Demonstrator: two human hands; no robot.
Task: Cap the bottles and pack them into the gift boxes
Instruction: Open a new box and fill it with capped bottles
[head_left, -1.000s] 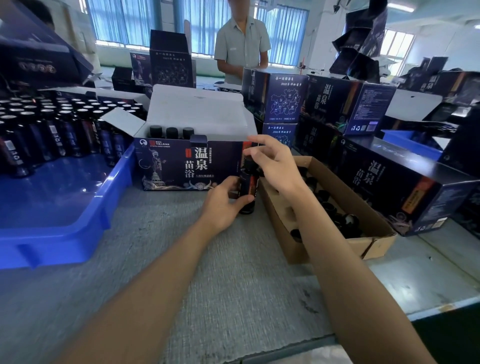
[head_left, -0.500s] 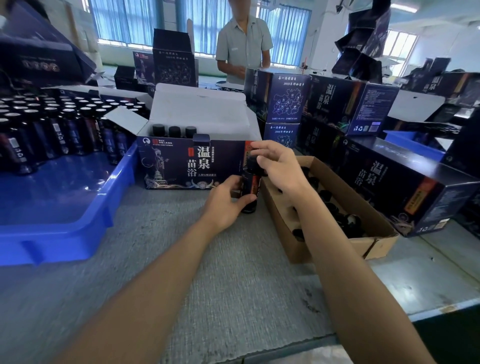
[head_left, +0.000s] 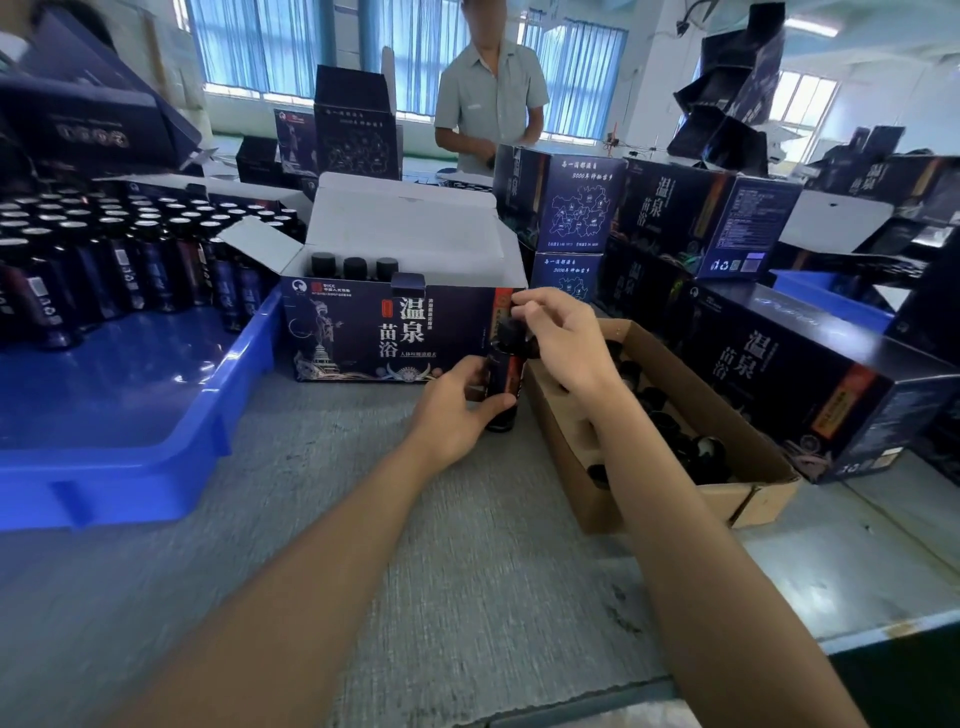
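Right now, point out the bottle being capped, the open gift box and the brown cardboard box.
bottle (head_left: 508, 371): head view, orange label on its body.
open gift box (head_left: 363, 332): head view, printed front panel.
cardboard box (head_left: 675, 506): head view, near front wall.

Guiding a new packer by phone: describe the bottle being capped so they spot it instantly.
Find the open gift box, white flap up. At its right front corner, beside the brown cardboard tray, stands one dark bottle. It alone is held: left hand round its body, right hand on top.
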